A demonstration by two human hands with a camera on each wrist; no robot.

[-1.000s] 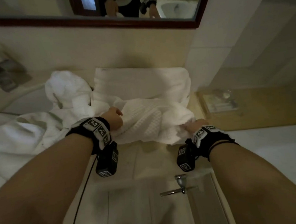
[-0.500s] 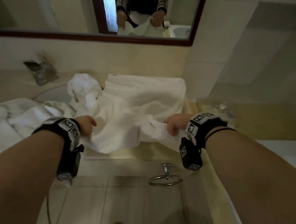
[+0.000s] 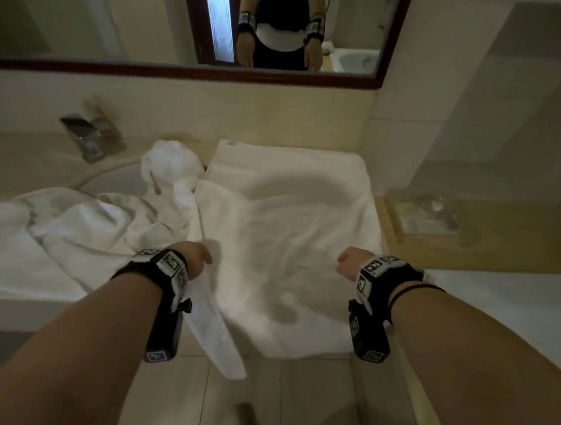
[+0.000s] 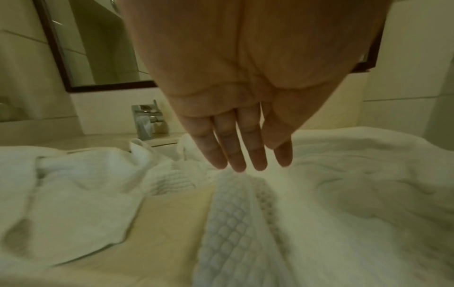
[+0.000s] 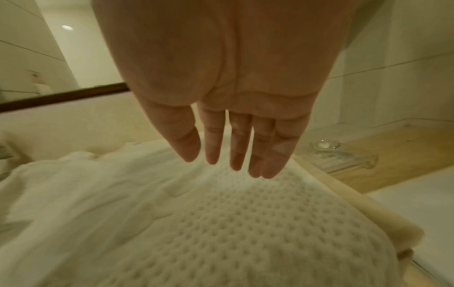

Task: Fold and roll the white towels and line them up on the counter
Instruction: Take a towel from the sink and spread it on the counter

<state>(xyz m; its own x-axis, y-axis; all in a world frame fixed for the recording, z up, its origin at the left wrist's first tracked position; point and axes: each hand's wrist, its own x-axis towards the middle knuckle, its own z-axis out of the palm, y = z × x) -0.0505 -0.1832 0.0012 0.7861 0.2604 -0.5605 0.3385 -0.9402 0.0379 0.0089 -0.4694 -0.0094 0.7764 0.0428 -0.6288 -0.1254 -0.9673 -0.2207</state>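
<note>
White waffle towel point(image 3: 287, 244) lies spread flat on the counter point(image 4: 167, 229), near edge draped over the front. Left hand point(image 4: 236, 124) and right hand point(image 5: 228, 116) hover just above it, fingers straight, grip slack, holding nothing. Crumpled towels point(image 3: 77, 234) sit to the left near the faucet point(image 3: 87, 138). Glass tray point(image 5: 343, 155) at right.
</note>
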